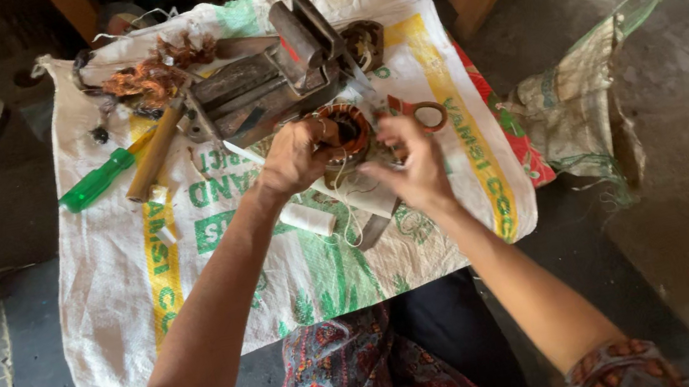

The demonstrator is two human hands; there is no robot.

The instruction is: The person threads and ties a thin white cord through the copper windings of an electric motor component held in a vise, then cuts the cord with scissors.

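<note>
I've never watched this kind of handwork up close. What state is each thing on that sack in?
Left hand: grip closed on round copper-wound coil.
Right hand: fingers spread, beside the coil.
Green-handled screwdriver: lying flat.
White thread spool: on its side.
Orange-handled scissors: lying flat.

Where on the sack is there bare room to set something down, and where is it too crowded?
Free: the sack's near-left part, below the green-handled screwdriver and left of the left hand's forearm. A narrower strip lies along its right edge, past the scissors. Crowded: the far half, around the metal vise, copper wire scraps and right hand.
</note>
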